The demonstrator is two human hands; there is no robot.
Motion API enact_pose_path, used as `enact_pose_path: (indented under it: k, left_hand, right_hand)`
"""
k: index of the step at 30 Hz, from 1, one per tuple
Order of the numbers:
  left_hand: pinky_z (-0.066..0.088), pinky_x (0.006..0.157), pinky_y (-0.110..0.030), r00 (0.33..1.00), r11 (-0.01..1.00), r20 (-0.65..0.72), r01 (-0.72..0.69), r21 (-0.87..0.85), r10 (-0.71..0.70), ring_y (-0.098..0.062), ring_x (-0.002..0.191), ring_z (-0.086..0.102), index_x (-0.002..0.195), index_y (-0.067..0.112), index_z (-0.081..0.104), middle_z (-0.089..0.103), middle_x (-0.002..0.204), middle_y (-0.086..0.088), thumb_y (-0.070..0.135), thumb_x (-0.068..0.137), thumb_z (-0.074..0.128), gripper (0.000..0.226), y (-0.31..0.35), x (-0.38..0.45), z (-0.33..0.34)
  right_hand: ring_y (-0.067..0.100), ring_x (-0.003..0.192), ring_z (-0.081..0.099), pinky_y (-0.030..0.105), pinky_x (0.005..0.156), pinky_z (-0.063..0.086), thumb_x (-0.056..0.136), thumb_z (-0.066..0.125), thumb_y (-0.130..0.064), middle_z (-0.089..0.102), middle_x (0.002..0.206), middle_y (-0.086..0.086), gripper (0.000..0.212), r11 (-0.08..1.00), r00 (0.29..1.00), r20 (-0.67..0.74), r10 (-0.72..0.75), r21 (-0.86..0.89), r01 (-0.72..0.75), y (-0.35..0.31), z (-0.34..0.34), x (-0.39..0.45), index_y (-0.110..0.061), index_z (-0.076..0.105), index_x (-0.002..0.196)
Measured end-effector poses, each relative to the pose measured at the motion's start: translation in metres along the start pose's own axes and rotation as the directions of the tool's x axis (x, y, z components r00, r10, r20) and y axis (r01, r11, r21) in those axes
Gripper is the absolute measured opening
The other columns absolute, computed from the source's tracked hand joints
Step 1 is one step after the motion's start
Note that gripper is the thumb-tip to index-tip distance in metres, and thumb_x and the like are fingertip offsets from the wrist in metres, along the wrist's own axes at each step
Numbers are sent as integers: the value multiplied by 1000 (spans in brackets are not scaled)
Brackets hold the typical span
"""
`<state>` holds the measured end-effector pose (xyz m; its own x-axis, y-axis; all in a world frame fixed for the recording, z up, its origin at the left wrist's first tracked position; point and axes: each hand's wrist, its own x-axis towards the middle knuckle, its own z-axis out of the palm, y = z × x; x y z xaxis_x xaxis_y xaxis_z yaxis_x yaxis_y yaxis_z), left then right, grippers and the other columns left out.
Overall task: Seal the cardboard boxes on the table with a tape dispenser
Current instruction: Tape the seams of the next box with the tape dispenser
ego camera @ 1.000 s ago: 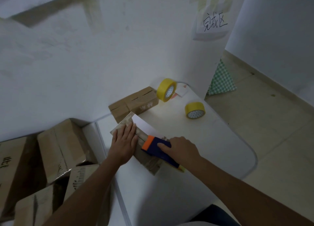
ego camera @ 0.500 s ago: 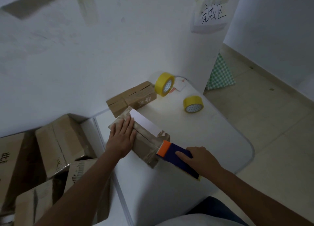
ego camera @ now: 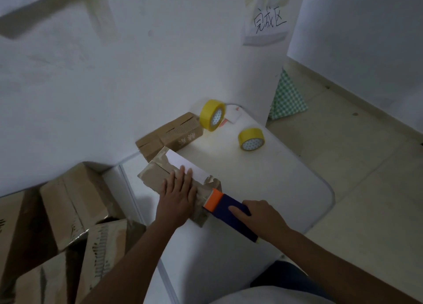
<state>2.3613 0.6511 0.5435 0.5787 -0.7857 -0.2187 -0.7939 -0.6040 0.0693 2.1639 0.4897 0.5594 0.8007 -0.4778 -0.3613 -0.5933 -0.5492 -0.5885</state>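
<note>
Here the left hand (ego camera: 177, 195) lies flat, fingers straight, pressing the box (ego camera: 160, 174) down near the table's (ego camera: 286, 189) left edge, while the right hand (ego camera: 263, 216) grips the dispenser (ego camera: 229, 210), whose orange end touches the box's near end. Judging by that, this strip is nearly run out and wants cutting. A second box (ego camera: 169, 138) by the wall looks untaped; two rolls (ego camera: 212, 115) sit beyond.

Dispenser (ego camera: 229, 213) navy, orange tip; tape rolls (ego camera: 251, 139) yellow.
</note>
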Motion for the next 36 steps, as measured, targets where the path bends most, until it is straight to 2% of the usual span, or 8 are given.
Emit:
enact_pose_path:
  k: [4,7,12,18,22,28,33,36]
  left_hand:
    - [-1,123,-47,1000,999,13,-7,43,7,-31,149,-16,152,16,-23,-25,160,-10,55,91,-12,73,-2,1,1]
    - [12,121,-55,997,997,-43,-61,55,63,-38,150,-2,155,12,-15,-15,160,-15,46,101,20,73,1,1,0]
    - [1,123,-50,1000,994,12,-30,105,29,-32,150,-17,153,14,-23,-25,161,-11,49,102,9,70,1,4,4]
    - [1,124,-47,986,992,-112,-127,-15,125,-27,151,-13,156,13,-7,-17,162,-10,40,101,46,81,27,-7,-2]
    - [-14,120,-37,987,985,-72,-153,-86,147,-21,149,-22,153,21,-13,-21,161,-1,48,105,26,68,43,-10,12]
    - [21,118,-52,982,991,-135,-128,40,132,-35,148,18,154,8,23,18,160,-13,48,101,14,67,50,-13,12]
    - [26,116,-52,980,987,-138,-135,83,146,-35,147,24,153,6,28,23,160,-14,41,101,19,63,49,-15,10]
    - [27,115,-53,975,984,-144,-162,73,171,-36,146,25,152,6,28,25,159,-14,45,102,16,65,46,-16,8]
  right_hand:
    - [11,50,48,24,50,36,88,41,-70,54,61,2,57,999,999,-41,-11,30,12,12,-4,-7,-18,44,65]
    - [10,51,50,24,50,38,83,38,-77,59,63,3,67,999,999,-34,15,37,-14,33,-2,-19,-13,53,69]
    - [5,49,47,19,49,34,73,30,-86,57,61,-2,77,994,997,-15,77,76,-75,51,0,-31,-13,55,70]
    - [6,66,59,18,51,43,87,41,-71,63,81,-4,56,985,992,46,119,123,-124,41,8,-26,-20,54,105]
    - [2,64,59,16,52,47,94,47,-56,60,79,-10,42,979,995,73,65,191,-78,33,11,-30,-22,51,118]
    - [14,76,62,27,62,50,95,45,-55,66,94,3,43,987,995,36,97,125,-101,16,11,-15,-19,56,115]
    - [28,96,64,34,75,52,98,47,-42,63,114,20,44,944,958,106,265,174,-280,20,13,1,-4,54,119]
    - [21,86,62,33,72,54,99,45,-45,63,111,12,42,924,946,35,323,205,-323,41,10,-6,-10,45,123]
